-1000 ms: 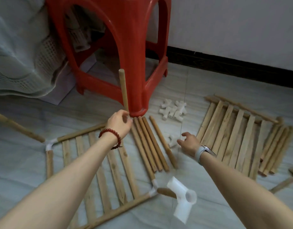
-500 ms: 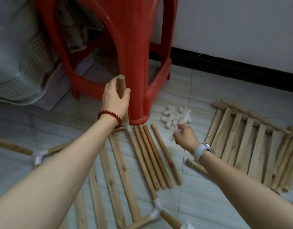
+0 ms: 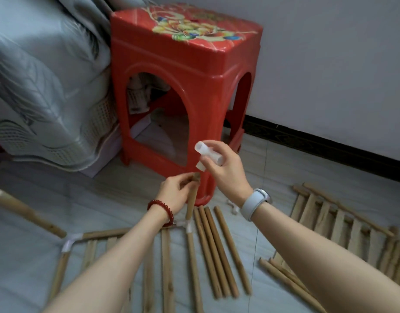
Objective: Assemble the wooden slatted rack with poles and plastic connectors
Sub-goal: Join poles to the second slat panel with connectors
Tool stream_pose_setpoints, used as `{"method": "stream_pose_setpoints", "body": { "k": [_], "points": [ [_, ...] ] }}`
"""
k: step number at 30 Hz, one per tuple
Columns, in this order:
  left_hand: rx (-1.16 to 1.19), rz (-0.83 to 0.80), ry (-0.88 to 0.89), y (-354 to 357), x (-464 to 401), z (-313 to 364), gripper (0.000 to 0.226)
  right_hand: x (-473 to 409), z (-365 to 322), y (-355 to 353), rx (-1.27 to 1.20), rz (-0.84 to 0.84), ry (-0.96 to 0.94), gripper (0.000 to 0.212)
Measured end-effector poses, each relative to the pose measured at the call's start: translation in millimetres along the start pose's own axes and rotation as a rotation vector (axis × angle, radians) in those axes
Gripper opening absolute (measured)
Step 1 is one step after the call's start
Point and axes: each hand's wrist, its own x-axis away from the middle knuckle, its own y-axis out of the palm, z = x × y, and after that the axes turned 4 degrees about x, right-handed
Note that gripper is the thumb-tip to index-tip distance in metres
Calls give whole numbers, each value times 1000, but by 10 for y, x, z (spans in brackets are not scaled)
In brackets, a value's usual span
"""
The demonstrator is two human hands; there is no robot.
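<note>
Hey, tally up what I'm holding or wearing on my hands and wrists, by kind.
Wooden pole: 1, in left hand
White plastic connector: 1, in right hand
Red bead bracelet: 1
White wristwatch: 1
Total: 4

The red stool (image 3: 185, 71) blocks the way ahead (loose poles (image 3: 219, 251) crowd the floor below), leaving bare tile (image 3: 117, 199) leftward.

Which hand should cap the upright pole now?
Right. The right hand already holds the white plastic connector just above the upright wooden pole, whose top the left hand grips.
</note>
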Motion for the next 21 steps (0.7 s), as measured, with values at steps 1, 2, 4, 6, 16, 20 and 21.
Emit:
{"method": "stream_pose_setpoints", "body": {
  "k": [1, 2, 4, 6, 16, 20, 21],
  "points": [
    [36, -9, -18, -10, 11, 10, 18, 36, -8, 17, 26, -13, -4, 27],
    [64, -14, -30, -33, 17, 27, 18, 70, -24, 32, 53, -28, -10, 30],
    [97, -27, -45, -58, 21, 54, 20, 128, -33, 42, 92, -42, -27, 29],
    [109, -40, -61, -85, 18, 67, 22, 155, -33, 15, 114, -39, -38, 26],
    [193, -22, -104, -211, 59, 214, 14, 164, 14, -71, 371, -67, -70, 35],
    [218, -30, -37, -240, 142, 329, 10, 194, 9, -30, 494, -120, -113, 39],
    [183, -37, -21, -231, 148, 347, 5, 202, -7, -12, 481, -144, -108, 40]
  ]
}}
